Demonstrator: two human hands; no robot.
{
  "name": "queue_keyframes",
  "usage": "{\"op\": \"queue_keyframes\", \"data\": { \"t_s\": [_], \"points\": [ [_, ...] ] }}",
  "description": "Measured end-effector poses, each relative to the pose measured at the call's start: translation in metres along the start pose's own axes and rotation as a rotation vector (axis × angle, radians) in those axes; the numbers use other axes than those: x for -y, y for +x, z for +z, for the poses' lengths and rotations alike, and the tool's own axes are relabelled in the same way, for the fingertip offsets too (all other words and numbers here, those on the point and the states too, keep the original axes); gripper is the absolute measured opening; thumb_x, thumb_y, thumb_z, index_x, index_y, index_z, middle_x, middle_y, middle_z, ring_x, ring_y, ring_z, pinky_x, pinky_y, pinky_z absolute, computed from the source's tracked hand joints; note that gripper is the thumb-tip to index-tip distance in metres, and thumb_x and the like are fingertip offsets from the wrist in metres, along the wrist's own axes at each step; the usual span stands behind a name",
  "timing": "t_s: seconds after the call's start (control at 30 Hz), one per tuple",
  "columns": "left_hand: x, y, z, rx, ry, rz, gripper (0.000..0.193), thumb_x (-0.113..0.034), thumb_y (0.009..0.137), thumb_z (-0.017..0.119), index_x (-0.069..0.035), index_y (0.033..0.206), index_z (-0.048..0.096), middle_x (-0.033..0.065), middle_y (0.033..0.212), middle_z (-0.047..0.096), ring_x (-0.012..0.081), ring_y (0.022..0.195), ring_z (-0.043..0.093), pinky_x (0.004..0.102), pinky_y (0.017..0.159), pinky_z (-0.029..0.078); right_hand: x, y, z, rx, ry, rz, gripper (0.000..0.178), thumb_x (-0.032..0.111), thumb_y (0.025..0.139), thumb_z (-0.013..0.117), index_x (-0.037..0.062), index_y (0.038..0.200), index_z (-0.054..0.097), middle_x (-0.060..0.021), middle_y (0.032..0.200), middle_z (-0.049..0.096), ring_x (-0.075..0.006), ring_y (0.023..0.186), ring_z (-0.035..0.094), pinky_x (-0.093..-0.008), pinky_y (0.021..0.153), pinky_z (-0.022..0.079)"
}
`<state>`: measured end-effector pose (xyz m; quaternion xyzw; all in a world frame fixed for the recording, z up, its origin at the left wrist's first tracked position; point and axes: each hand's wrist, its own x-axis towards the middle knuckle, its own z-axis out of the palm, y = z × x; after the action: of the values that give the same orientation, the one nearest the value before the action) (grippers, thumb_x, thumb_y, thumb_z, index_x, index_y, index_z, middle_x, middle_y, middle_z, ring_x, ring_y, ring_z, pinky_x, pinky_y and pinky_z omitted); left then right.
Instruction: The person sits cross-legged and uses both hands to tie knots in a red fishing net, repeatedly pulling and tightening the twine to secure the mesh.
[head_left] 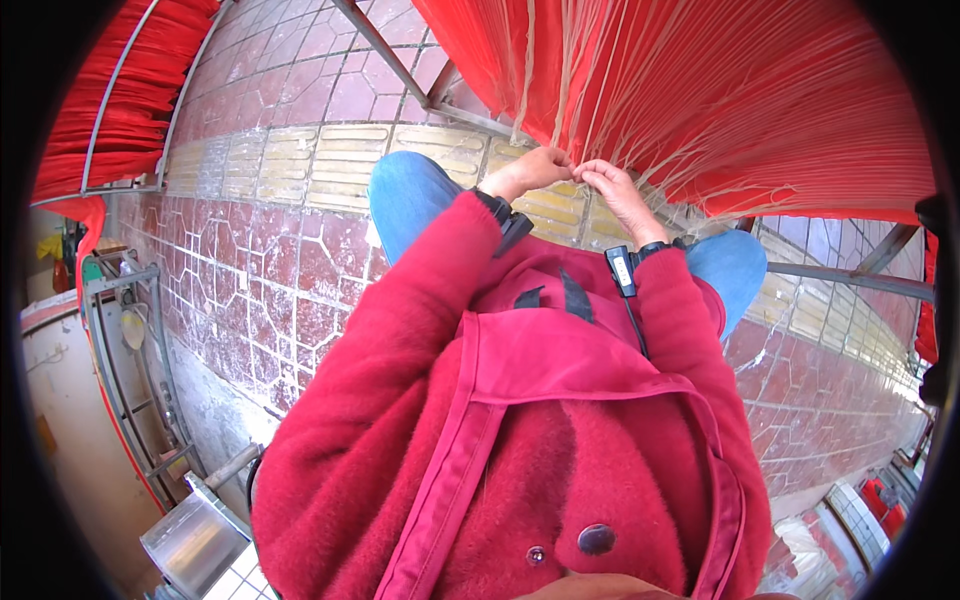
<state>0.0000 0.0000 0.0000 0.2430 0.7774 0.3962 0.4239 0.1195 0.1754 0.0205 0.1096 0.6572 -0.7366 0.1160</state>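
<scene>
A broad red cloth [480, 50] hangs in front of me, with many pale strings [690, 110] fanned over its face. Their loose ends dangle in a frayed fringe along the lower edge. Just below that edge my two hands meet, fingertips almost touching. My left hand [525, 172] is closed in a pinch at the string ends. Beside it, my right hand [618, 198] pinches at the same strings with thumb and forefinger, its other fingers curled. Exactly which strands lie between the fingertips is too small to make out.
Metal frame bars [385, 50] run behind and under the cloth, with another bar [850, 278] at right. More folded red cloth [120, 90] is on a rack at far left. A metal cylinder [195, 545] stands at lower left. The paving [250, 260] is tiled red and yellow.
</scene>
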Motion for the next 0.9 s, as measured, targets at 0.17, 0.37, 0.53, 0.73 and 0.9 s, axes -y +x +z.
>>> {"op": "queue_keyframes", "data": {
  "t_s": [0.17, 0.37, 0.53, 0.73, 0.9],
  "points": [
    [0.008, -0.007, 0.002, 0.107, 0.109, -0.247, 0.030, -0.033, 0.089, 0.061, -0.011, 0.106, 0.072, 0.0036, 0.101, 0.070, 0.0152, 0.089, 0.063, 0.0296, 0.072, 0.053, 0.000, -0.018, 0.005, 0.098, -0.169, 0.053, 0.018, 0.020, 0.095, 0.056, 0.0057, 0.103, 0.065, -0.0015, 0.104, 0.065, -0.0099, 0.104, 0.055, -0.0266, 0.097, 0.041],
    [-0.014, -0.038, -0.043, -0.061, -0.260, -0.282, 0.027, -0.028, 0.099, 0.047, -0.008, 0.108, 0.064, 0.0038, 0.109, 0.067, 0.0188, 0.097, 0.066, 0.0358, 0.076, 0.056, 0.042, -0.020, -0.010, -0.049, -0.066, 0.102, 0.012, 0.017, 0.097, 0.056, 0.0070, 0.101, 0.060, -0.0028, 0.094, 0.070, -0.0106, 0.093, 0.064, -0.0257, 0.083, 0.050],
    [-0.032, -0.073, -0.080, -0.252, -0.397, -0.132, 0.029, -0.028, 0.103, 0.043, -0.006, 0.108, 0.061, 0.0084, 0.098, 0.068, 0.0206, 0.090, 0.070, 0.0344, 0.075, 0.057, 0.087, -0.041, -0.024, -0.131, 0.106, -0.091, 0.015, 0.019, 0.100, 0.054, 0.0067, 0.106, 0.057, -0.0001, 0.077, 0.059, -0.0117, 0.072, 0.063, -0.0254, 0.069, 0.054],
    [-0.033, -0.091, -0.131, -0.571, -0.468, -0.066, 0.024, -0.024, 0.101, 0.047, -0.008, 0.104, 0.064, -0.0008, 0.078, 0.058, 0.0121, 0.073, 0.064, 0.0291, 0.064, 0.058, 0.114, -0.054, -0.042, -0.343, 0.178, -0.215, 0.015, 0.016, 0.100, 0.054, 0.0053, 0.109, 0.058, 0.0001, 0.075, 0.056, -0.0056, 0.059, 0.052, -0.0204, 0.054, 0.047],
    [-0.025, -0.104, -0.178, -0.795, -0.442, 0.001, 0.023, -0.025, 0.100, 0.049, -0.011, 0.105, 0.067, -0.0055, 0.073, 0.053, 0.0049, 0.061, 0.052, 0.0237, 0.056, 0.052, 0.116, -0.060, -0.062, -0.585, 0.286, -0.252, 0.014, 0.015, 0.099, 0.056, 0.0053, 0.108, 0.060, 0.0006, 0.072, 0.054, -0.0021, 0.051, 0.041, -0.0180, 0.043, 0.033]
  ]
}}
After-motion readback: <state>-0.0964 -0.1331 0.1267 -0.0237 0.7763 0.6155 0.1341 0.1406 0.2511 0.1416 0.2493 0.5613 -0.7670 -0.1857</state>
